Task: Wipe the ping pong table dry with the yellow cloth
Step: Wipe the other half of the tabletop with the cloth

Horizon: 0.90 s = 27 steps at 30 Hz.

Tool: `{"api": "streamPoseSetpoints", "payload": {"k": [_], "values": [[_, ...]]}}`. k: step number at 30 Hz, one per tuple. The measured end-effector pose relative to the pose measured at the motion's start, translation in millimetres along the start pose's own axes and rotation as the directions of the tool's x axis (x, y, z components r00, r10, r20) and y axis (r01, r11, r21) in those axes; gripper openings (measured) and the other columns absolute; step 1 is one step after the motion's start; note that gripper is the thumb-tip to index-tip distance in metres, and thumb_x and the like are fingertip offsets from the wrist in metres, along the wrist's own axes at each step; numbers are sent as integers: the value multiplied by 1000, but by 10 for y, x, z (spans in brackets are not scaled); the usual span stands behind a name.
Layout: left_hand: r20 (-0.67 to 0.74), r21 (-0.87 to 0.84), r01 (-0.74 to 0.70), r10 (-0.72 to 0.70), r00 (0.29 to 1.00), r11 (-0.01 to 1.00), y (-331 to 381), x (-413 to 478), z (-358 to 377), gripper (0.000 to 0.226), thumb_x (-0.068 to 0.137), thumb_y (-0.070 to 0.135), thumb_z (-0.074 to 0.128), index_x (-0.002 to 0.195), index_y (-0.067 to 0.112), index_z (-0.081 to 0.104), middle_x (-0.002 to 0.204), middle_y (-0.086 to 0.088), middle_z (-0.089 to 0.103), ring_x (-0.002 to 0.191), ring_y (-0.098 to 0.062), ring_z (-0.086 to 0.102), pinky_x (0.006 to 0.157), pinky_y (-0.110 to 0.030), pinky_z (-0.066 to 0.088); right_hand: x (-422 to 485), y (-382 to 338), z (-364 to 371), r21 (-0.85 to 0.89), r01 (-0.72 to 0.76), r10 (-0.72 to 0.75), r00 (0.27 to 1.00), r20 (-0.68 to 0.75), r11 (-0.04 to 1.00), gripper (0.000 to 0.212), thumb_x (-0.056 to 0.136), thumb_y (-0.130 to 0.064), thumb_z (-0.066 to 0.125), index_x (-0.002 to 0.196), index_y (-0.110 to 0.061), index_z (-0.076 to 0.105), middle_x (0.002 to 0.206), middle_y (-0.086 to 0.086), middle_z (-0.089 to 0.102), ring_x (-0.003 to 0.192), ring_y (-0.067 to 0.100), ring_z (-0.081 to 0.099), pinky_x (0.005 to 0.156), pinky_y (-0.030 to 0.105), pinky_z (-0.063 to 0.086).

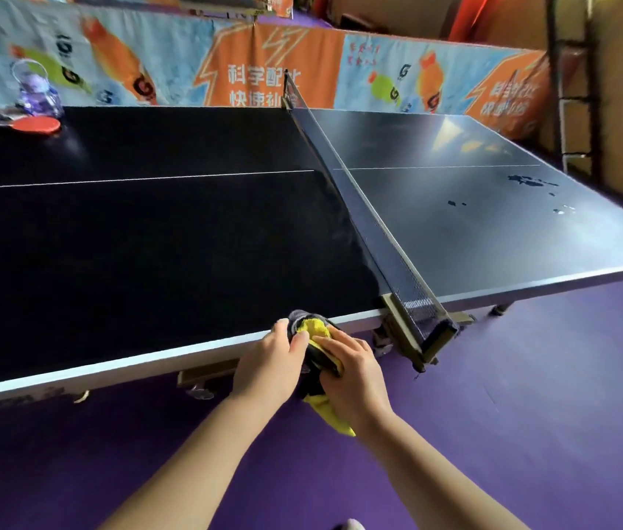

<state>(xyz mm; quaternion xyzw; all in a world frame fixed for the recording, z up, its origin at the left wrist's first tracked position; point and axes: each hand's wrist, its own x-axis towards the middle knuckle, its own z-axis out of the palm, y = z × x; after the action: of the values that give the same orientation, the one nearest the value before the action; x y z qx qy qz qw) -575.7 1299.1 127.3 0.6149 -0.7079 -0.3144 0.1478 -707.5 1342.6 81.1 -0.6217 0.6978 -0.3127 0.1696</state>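
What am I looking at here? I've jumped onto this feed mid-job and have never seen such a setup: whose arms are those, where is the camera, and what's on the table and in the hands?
There is no machine. These are a person's two bare arms, seen by one wide-angle camera worn on the head, looking forward and down. The left hand and right hand both have a grip on a bunched yellow cloth at the near edge of the ping pong table, close to the net. At the far left corner are a red paddle and a clear bottle. Dark patches, apparently water, show on the right half, beyond the net.
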Motion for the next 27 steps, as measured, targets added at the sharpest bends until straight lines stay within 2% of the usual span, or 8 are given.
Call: {"api": "streamPoseSetpoints", "payload": {"k": [2,5,9,13,16,20,24,27], "values": [[11,-30,-48,49,999,998,205,-80,99,51,97,48,31,141,22,33,129,-4,56,110,-27,54,87,-37,47,-131,93,-195,15,17,-16,997,-82,1000,58,70,3,60,120,-25,71,126,-27,47,112,14,47,93,13,30],[6,-65,-139,139,990,988,602,-150,329,53,95,43,44,141,21,32,130,-2,54,111,-24,54,87,-36,48,-305,361,-522,18,18,-14,981,-194,1000,59,68,6,62,118,-24,72,126,-27,45,111,8,42,94,6,23],[26,-114,-241,246,969,964,1367,-201,825,59,91,32,55,142,18,31,135,-5,50,116,-24,52,89,-31,44,-526,973,-1069,-14,-6,1,938,-345,1000,60,62,2,60,114,-26,73,131,-8,61,114,20,54,95,24,39],[75,-139,-307,319,945,942,2205,-247,1574,59,86,22,60,139,16,35,133,-8,52,118,-26,52,94,-33,43,-766,1744,-1752,-83,-32,-7,898,-439,996,56,60,-3,59,109,-24,74,126,-1,66,110,20,54,91,32,47],[111,-154,-303,321,941,941,2859,-282,2170,59,86,19,58,140,16,34,135,-9,50,121,-28,49,96,-32,40,-875,2398,-2339,-158,-27,-49,888,-457,987,49,61,-4,64,107,-20,75,125,0,67,107,20,54,89,36,51],[123,-209,-292,321,939,933,3542,-247,2731,60,87,20,61,140,17,33,135,-9,50,118,-26,52,90,-30,41,-835,3154,-3006,-239,-4,-101,900,-424,971,48,65,-7,75,110,-23,72,131,2,63,111,31,60,85,48,54],[92,-211,-257,281,955,943,3831,-51,3029,59,86,22,65,137,16,35,130,-10,52,113,-26,54,78,-25,39,-620,3629,-3328,-314,100,-204,926,-317,944,55,62,-5,84,112,-24,72,134,5,61,115,32,58,84,49,53],[75,-211,-220,240,968,952,3945,196,3188,61,86,22,65,138,16,34,131,-11,51,117,-27,51,86,-28,40,-340,3898,-3395,-325,155,-249,930,-270,933,56,61,-6,84,113,-25,71,134,5,61,114,30,57,83,49,53]]}}
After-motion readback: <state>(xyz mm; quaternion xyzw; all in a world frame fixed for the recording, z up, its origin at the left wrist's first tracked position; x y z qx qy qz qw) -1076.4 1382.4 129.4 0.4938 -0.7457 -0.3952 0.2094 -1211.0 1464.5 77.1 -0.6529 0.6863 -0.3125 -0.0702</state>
